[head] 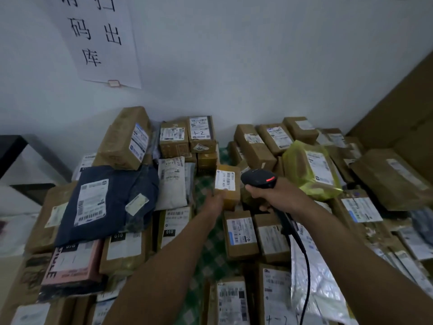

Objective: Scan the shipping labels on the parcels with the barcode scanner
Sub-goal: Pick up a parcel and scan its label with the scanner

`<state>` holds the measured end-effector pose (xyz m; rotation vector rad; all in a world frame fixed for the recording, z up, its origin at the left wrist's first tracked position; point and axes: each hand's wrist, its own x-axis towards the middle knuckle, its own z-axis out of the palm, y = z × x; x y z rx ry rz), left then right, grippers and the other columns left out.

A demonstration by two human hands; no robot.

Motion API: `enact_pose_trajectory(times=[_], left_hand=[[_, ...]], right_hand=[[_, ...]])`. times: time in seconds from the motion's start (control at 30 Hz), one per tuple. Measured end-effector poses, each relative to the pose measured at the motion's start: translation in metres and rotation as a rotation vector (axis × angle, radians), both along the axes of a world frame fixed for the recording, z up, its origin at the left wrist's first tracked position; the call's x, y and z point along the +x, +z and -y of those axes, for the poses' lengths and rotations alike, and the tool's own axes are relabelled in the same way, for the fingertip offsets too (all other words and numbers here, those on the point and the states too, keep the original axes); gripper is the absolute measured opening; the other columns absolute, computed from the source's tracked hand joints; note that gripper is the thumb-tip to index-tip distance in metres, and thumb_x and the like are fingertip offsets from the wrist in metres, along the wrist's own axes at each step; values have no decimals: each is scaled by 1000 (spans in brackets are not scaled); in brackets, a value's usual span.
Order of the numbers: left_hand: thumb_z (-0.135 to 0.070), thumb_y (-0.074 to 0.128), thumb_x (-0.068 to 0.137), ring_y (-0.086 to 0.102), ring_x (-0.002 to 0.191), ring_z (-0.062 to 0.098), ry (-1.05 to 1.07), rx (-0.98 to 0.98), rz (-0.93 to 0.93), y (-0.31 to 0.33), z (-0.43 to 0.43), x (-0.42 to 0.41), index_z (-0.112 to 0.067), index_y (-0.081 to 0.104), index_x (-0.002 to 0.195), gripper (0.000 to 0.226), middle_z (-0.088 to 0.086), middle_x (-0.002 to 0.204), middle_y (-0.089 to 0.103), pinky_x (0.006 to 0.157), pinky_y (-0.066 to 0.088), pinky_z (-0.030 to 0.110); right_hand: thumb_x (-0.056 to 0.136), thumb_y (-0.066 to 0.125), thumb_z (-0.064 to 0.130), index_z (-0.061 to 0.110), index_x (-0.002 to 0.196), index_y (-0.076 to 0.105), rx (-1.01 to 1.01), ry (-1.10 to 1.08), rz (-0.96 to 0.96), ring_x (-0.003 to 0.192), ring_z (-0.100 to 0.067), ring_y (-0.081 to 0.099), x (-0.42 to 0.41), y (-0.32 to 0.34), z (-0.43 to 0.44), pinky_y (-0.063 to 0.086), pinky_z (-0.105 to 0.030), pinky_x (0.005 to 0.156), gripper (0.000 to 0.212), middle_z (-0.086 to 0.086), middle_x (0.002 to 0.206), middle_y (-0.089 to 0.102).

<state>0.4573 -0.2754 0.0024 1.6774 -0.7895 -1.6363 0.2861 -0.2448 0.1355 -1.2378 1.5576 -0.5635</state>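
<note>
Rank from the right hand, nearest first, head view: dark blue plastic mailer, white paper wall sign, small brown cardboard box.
1. Small brown cardboard box, left of right hand.
2. Dark blue plastic mailer, leftward.
3. White paper wall sign, upper left.

Left hand (214, 203) holding small labelled cardboard parcel (231, 197), right hand (269, 193) at its 3 o'clock gripping black barcode scanner (257, 178)
</note>
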Motion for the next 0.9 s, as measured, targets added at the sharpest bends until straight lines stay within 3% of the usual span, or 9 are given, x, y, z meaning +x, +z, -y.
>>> enact_pose_trajectory(times=[0.17, 0.3, 0.43, 0.53, 0.6, 0.7, 0.73, 0.83, 0.9], left_hand=[[-26, 65, 100, 61, 104, 9, -206, 6, -55, -26, 18, -11, -28, 46, 147, 50, -1, 141, 59, 74, 50, 18], [-16, 75, 93, 67, 108, 21, -8, 47, -125, -37, 38, -11, -31, 56, 127, 41, 1, 119, 69, 93, 58, 40], [-5, 72, 93, 69, 106, 15, -93, 3, -97, -39, 58, -12, -20, 42, 146, 63, 5, 132, 67, 75, 59, 27], [-6, 75, 88, 68, 107, 17, -171, 66, -84, -41, 63, -11, -19, 40, 144, 67, 4, 131, 67, 75, 57, 28], [-6, 74, 88, 68, 103, 19, -183, 123, -89, -39, 65, -9, -21, 55, 129, 47, 5, 124, 69, 75, 56, 30], [-13, 70, 94, 69, 96, 17, -161, 100, -80, -39, 73, -8, -25, 65, 105, 17, 5, 118, 72, 73, 53, 26], [-21, 70, 96, 68, 103, 21, -129, 59, -71, -36, 77, -5, -22, 65, 112, 16, 7, 125, 69, 78, 54, 28], [-47, 68, 95, 56, 129, 25, 17, -102, 84, -31, 97, 4, -20, 46, 148, 64, 3, 147, 53, 95, 52, 35], [-43, 68, 96, 55, 124, 16, 118, -307, 291, -20, 119, 13, -24, 51, 142, 53, -1, 141, 52, 88, 47, 24]], right_hand=[[88, 79, 44, 32, 113, 73, 83, 8, 47, 69, -15, 72, -4, -24, 43, 54, -33, 66, 28, 3, 97, 80], [87, 79, 46, 30, 108, 76, 103, 10, 80, 77, -17, 73, -9, -33, 63, 53, -32, 68, 26, 5, 96, 80], [86, 79, 47, 31, 104, 76, 121, -11, 105, 78, -17, 73, -15, -41, 75, 55, -30, 68, 24, 6, 96, 80], [88, 78, 45, 27, 103, 77, 127, -24, 91, 87, -20, 76, -15, -48, 84, 60, -37, 81, 23, 5, 93, 80], [89, 78, 44, 25, 102, 78, 143, -30, 82, 92, -23, 76, -12, -56, 91, 60, -40, 86, 22, 1, 93, 81], [86, 80, 48, 26, 103, 79, 171, -39, 85, 88, -27, 75, -6, -68, 99, 57, -37, 72, 28, -8, 98, 80], [85, 80, 49, 27, 104, 78, 176, -38, 85, 88, -28, 76, -5, -71, 101, 56, -36, 70, 29, -9, 98, 80], [88, 78, 46, 26, 108, 77, 187, -39, 105, 86, -23, 75, -5, -78, 107, 55, -32, 68, 28, -3, 97, 80], [89, 78, 45, 25, 109, 77, 192, -39, 108, 86, -23, 75, -5, -79, 109, 54, -33, 69, 28, 1, 95, 80]])
